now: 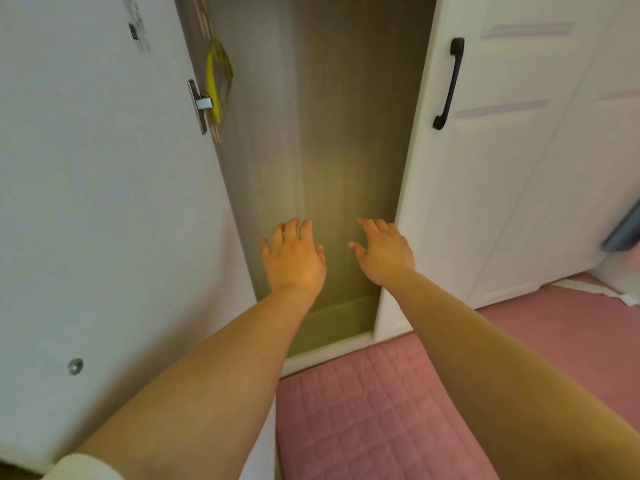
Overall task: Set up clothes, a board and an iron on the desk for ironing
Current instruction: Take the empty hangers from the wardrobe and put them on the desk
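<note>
as both arms reach into an open wardrobe, the left hand and right hand hover with fingers spread, grasping nothing; no clothes, board or iron show, only yellow hangers up and left, nearer the left hand.

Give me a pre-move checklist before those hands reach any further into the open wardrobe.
1. Left door swung clear of the opening: ok.
2. Left hand free, fingers spread, holding nothing: ok.
3. Right hand free, holding nothing: ok.
4. Clothes, board or iron visible in the compartment: not ok, none in view.
5. Yellow hanger at the upper left out of the hands' way: ok.
6. Compartment floor beyond the hands: cannot tell, the view is dim.
</note>
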